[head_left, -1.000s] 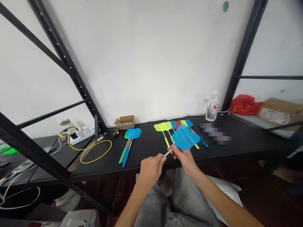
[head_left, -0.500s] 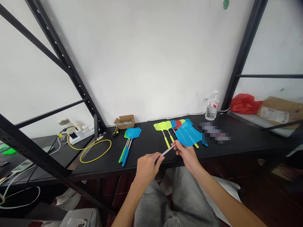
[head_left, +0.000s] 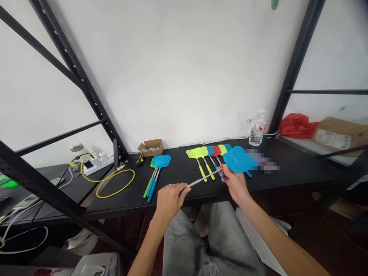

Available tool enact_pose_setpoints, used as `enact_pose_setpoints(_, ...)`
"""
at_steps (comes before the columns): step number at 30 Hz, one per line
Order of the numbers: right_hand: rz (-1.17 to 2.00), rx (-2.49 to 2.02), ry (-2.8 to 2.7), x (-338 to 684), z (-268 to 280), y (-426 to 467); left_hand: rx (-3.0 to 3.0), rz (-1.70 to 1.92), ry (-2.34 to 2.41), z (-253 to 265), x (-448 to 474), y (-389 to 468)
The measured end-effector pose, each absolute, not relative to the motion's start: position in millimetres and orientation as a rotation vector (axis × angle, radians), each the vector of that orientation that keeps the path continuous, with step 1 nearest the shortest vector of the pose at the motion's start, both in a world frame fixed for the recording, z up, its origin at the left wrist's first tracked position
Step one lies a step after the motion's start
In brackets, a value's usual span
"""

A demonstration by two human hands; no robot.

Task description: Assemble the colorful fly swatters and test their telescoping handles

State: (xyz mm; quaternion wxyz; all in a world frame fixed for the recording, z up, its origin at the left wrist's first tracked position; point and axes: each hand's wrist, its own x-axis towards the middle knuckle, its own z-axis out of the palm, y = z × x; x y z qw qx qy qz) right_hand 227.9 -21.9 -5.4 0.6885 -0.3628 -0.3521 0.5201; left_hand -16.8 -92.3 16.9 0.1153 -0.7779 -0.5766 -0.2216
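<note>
A blue fly swatter with a thin metal rod is held between my two hands above the front of the black table. My left hand is closed around its handle end, which the fingers hide. My right hand pinches the rod just below the perforated blue head. Behind it lies a row of several swatters, among them a yellow-green one and a red one. Farther left rest a blue swatter and a green one, partly overlapping.
A small open cardboard box stands by the wall. A yellow cable loops on the table near a white power strip. At the back right is a water bottle. Black metal posts rise on both sides.
My hands have moved apart, the left one leftward and the right one slightly right. More of the swatter's metal rod shows between them, and its blue head has shifted right.
</note>
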Motion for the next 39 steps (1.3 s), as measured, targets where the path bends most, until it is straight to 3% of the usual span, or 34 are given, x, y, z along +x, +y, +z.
enact_pose_setpoints(16,1.252,-0.780,-0.772,233,-8,-19,-2.306,-0.634,-1.692,20,-11,-94)
enact_pose_setpoints(30,1.301,-0.802,-1.349,188,-19,-52,-2.405,-0.685,-1.679,18,8,-102)
enact_pose_setpoints(39,1.271,-0.875,-1.315,194,-21,-41,-2.356,-0.669,-1.683,12,4,-98)
